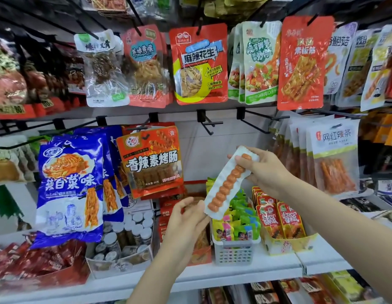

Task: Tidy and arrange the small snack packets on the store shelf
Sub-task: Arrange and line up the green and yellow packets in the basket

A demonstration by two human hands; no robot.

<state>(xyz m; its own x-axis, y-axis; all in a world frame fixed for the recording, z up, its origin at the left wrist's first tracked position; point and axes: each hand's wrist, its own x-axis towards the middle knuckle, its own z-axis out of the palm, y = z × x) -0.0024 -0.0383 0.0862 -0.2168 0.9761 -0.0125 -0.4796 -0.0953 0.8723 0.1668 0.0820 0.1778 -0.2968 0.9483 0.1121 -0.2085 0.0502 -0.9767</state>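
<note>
Store shelf is sitting under both hands, right hand pinching top end and left hand pinching bottom corner of sausage packet, hanging tilted between the grips above white basket; probably light, floppy, slick film, best held by sealed edges.

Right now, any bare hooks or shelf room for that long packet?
Free: two bare pegs and between the orange sausage packets and the white strip packets, blank back panel behind. Bare shelf lip before the white basket. Elsewhere crowded. Both hands, left and right, hold the long packet.
</note>
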